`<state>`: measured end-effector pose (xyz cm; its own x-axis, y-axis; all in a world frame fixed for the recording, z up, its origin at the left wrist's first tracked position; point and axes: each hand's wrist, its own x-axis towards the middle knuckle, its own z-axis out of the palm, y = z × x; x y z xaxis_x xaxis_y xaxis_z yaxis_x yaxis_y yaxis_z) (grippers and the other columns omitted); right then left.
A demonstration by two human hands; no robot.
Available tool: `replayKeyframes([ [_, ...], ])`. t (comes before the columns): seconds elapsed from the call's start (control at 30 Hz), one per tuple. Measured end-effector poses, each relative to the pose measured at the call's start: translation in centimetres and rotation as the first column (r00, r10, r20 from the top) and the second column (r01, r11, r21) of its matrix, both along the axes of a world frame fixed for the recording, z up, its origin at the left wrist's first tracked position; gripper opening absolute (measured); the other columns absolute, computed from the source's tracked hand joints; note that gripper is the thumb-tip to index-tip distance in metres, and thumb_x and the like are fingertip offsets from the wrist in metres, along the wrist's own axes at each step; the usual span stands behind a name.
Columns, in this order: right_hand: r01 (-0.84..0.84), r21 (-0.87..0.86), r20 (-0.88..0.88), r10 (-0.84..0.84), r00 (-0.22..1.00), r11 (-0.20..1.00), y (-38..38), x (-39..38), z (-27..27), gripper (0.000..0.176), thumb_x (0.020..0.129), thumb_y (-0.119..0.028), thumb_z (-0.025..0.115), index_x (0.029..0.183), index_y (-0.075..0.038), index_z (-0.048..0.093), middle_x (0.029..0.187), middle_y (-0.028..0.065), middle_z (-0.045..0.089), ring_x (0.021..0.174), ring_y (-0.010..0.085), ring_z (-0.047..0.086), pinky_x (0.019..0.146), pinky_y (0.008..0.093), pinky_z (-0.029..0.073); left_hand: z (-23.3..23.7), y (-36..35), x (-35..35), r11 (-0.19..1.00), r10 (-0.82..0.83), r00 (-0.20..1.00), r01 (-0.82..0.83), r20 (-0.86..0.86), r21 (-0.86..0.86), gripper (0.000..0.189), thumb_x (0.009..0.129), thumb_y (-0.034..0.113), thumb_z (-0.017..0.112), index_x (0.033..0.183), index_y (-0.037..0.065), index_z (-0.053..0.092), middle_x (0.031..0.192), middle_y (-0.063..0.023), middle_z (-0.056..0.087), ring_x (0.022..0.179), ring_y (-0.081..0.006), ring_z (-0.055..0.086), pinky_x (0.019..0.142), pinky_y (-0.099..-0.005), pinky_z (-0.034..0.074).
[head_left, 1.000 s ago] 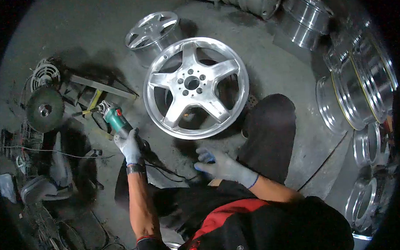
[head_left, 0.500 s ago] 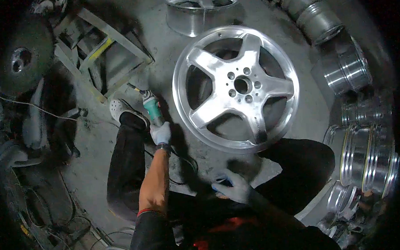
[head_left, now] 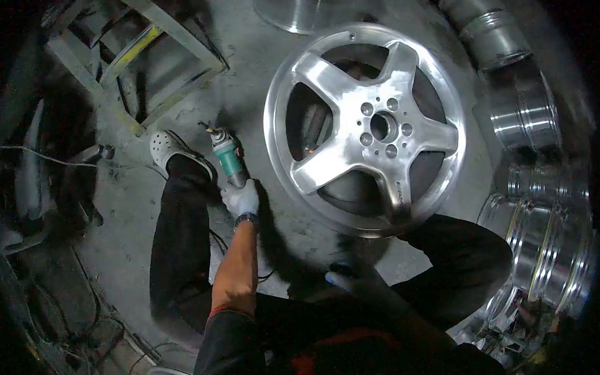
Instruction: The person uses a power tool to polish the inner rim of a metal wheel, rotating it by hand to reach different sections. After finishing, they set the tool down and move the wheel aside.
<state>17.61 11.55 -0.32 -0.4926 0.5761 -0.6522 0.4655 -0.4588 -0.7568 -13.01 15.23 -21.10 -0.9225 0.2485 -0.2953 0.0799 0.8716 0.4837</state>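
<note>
My left hand [head_left: 241,197], in a pale glove, is wrapped round the rear end of a green die grinder [head_left: 228,159]. The tool has a metal head and a thin bit at its front, and it points away from me above the floor. Between my knees, my right hand [head_left: 351,279] is in shadow and smeared by motion; a blue patch shows near its fingers, and I cannot make out their pose. Just beyond it, a shiny five-spoke alloy wheel [head_left: 339,161] is face up, its near rim by my right knee.
Several metal rims [head_left: 540,242] are stacked along the right side. Another rim [head_left: 300,12] stands past the wheel. A metal frame [head_left: 176,43] with a yellow stripe stands at the upper left. Cables and dark clutter [head_left: 60,321] cover the lower left floor.
The view has shifted, so the wheel appears slightly right and the frame further left. My right hand has gone from lit to dark and blurred. The left hand keeps its hold on the grinder.
</note>
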Motion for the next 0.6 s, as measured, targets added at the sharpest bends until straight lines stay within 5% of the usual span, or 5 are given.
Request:
replayKeyframes([
  [0.13,-0.068,-0.01,0.029,0.069,0.997,0.998,0.4,0.8,0.2,0.031,0.092,-0.02,0.075,0.116,-0.006,0.063,0.105,0.0036,0.064,0.098,0.0171,0.061,0.087,0.0372,0.051,-2.6,-0.5,-0.1,0.999,-0.024,0.997,0.021,-0.073,-0.036,0.071,0.076,0.045,0.076,0.124,-0.002,0.055,0.121,-0.027,0.058,0.113,-0.0459,0.058,0.095,-0.0545,0.05],
  [0.23,0.029,0.002,0.031,-0.029,0.999,1.0,0.5,1.1,1.2,0.035,0.093,-0.02,0.072,0.121,-0.001,0.063,0.112,0.0126,0.068,0.107,0.0228,0.063,0.094,0.0387,0.05,-2.1,-0.1,-0.1,0.987,-0.067,0.997,0.062,-0.035,-0.15,0.08,0.079,0.054,0.074,0.127,-0.005,0.051,0.121,-0.027,0.056,0.112,-0.0454,0.059,0.094,-0.0548,0.05],
  [0.33,-0.144,0.119,0.09,0.133,0.987,0.982,1.2,2.3,0.9,0.036,0.094,-0.023,0.072,0.12,0.0,0.064,0.113,0.0122,0.069,0.108,0.0233,0.064,0.094,0.0379,0.05,-1.8,-0.3,0.5,0.991,-0.082,0.983,0.064,-0.163,-0.118,0.081,0.083,0.061,0.069,0.127,-0.005,0.051,0.119,-0.0255,0.057,0.109,-0.0437,0.061,0.09,-0.0555,0.052],
  [0.53,-0.006,0.137,0.005,0.005,1.0,0.991,0.9,5.1,-0.4,0.03,0.094,-0.022,0.073,0.118,-0.005,0.067,0.105,0.0099,0.069,0.098,0.0237,0.067,0.087,0.0388,0.054,0.4,0.0,1.3,0.968,-0.13,0.974,0.084,-0.186,-0.238,0.071,0.084,0.05,0.067,0.13,-0.001,0.05,0.123,-0.0219,0.055,0.112,-0.0403,0.061,0.088,-0.0573,0.052],
  [0.6,0.295,-0.284,0.041,-0.296,0.954,0.912,1.0,5.9,-1.2,0.034,0.096,-0.026,0.072,0.124,-0.01,0.065,0.111,0.0109,0.071,0.102,0.0261,0.067,0.091,0.0383,0.054,1.6,0.7,1.0,0.98,-0.052,0.979,0.012,-0.199,-0.199,0.065,0.085,0.043,0.066,0.134,0.003,0.049,0.127,-0.0212,0.055,0.114,-0.041,0.059,0.089,-0.059,0.051],
])
